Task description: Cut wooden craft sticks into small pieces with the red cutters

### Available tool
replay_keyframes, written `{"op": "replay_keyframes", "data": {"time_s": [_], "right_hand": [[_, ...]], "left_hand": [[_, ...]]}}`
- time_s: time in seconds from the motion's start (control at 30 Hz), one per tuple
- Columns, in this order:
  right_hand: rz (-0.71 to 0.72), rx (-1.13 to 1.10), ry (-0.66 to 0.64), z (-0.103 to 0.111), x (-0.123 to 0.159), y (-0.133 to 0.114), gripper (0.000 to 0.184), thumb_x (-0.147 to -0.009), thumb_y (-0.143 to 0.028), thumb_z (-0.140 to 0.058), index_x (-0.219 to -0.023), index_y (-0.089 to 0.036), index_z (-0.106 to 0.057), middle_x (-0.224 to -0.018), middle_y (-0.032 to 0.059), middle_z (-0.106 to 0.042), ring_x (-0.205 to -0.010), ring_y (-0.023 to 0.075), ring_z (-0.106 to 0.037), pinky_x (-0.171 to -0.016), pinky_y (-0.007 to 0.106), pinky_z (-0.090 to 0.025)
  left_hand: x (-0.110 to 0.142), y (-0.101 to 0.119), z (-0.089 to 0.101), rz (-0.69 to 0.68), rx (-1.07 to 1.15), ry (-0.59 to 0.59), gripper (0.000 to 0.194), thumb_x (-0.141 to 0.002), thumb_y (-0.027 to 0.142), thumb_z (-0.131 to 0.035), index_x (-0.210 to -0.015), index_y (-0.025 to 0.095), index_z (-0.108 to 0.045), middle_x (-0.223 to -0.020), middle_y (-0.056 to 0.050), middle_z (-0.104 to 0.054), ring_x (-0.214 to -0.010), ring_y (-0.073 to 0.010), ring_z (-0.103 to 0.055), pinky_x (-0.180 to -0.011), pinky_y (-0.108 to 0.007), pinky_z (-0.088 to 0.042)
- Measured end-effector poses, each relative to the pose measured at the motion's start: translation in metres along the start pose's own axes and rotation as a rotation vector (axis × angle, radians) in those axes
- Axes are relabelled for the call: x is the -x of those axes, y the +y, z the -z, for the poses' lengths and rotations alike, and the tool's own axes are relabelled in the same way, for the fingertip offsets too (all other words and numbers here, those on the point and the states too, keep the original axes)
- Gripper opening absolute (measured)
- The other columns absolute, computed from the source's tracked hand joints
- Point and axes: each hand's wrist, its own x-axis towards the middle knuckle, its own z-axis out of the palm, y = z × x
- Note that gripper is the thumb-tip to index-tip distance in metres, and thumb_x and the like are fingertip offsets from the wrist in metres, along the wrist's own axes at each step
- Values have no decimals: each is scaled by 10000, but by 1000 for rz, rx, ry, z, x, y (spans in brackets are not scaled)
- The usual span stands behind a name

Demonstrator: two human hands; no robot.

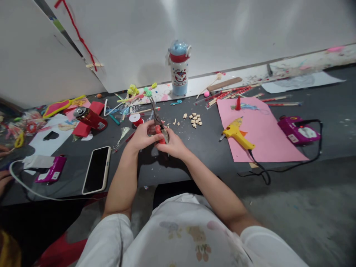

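Both of my hands are closed around a pair of scissors point(156, 115) with dark blades and red on the handles. The blades point away from me, tilted up over the table. My left hand point(142, 136) grips the handle from the left, its thumb across the red part. On the other side my right hand point(174, 144) has its fingers on the greyish part of the handles. Ahead and to the right lie several small cut pieces of pale wood point(195, 119), with crumbs around them. A spool of red thread point(136, 119) stands just left of the blades.
A bottle point(179, 76) stands at the back. To the right, a yellow glue gun point(237, 135) lies on pink paper point(267, 128), its cord running to a purple box point(299, 130). On the left are a phone point(96, 170) and a can point(90, 118). Another person's hand point(4, 180) shows far left.
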Motion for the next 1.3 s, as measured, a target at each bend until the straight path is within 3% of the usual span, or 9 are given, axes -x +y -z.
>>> {"op": "replay_keyframes", "data": {"time_s": [0.1,0.17,0.23,0.33,0.43,0.57,0.67,0.87,1.3], "right_hand": [[-16,-67,-11,-1,3,-2,635,-622,-448,-701,-1133,-174,-441,-932,37,-614,-817,182,-612,-784,372,-504],[-23,-73,6,0,4,-2,688,-598,-483,-728,-1128,-175,-416,-950,41,-589,-833,182,-591,-789,374,-498],[-12,-73,16,0,4,0,686,-621,-526,-714,-1128,-180,-410,-991,53,-569,-865,182,-573,-812,375,-487],[-1,-103,11,-2,-3,9,491,-788,-567,-524,-1086,-187,-441,-1016,63,-563,-917,182,-562,-867,374,-462],[-83,-141,10,-6,-11,20,339,-868,-479,-366,-1048,-210,-467,-991,53,-579,-947,188,-568,-845,348,-469],[-84,-66,-12,-6,-10,21,274,-816,-325,-407,-1065,-224,-462,-975,46,-607,-940,203,-580,-821,339,-477],[-50,-29,-16,-3,-4,14,264,-816,-315,-406,-1057,-220,-458,-1056,68,-601,-995,213,-570,-882,362,-461],[-11,28,-62,-1,3,6,278,-821,-325,-412,-1071,-205,-428,-1128,92,-567,-1096,223,-534,-964,394,-416],[55,38,-87,0,8,-1,315,-837,-404,-450,-1061,-188,-404,-971,49,-550,-960,203,-535,-900,374,-421]], "left_hand": [[2,4,1,-15,-137,22,622,-701,556,-694,-1152,141,-588,-1044,-121,-705,-935,-243,-685,-817,-344,-555],[6,7,4,-61,-311,122,511,-753,557,-639,-1056,146,-637,-935,-98,-719,-835,-217,-687,-753,-317,-545],[10,9,7,-154,-474,278,420,-831,555,-530,-909,167,-671,-799,-71,-706,-734,-182,-662,-707,-301,-521],[14,10,12,-285,-653,555,406,-911,491,-396,-811,201,-661,-751,-58,-668,-745,-171,-624,-746,-322,-495],[13,10,15,-323,-841,768,254,-885,392,-488,-905,209,-662,-878,-81,-657,-894,-209,-605,-853,-380,-462],[9,6,18,-334,-913,654,232,-855,326,-564,-1054,234,-641,-1037,-89,-660,-1070,-246,-566,-972,-425,-400],[9,1,19,-284,-874,562,225,-874,322,-543,-1065,243,-633,-1040,-80,-672,-1056,-239,-585,-953,-403,-412],[13,-5,22,-265,-894,561,197,-909,288,-474,-990,231,-645,-965,-65,-697,-931,-197,-641,-816,-314,-466],[12,1,23,-264,-905,482,228,-900,239,-434,-723,195,-571,-744,-46,-638,-790,-165,-615,-686,-263,-429]]}}
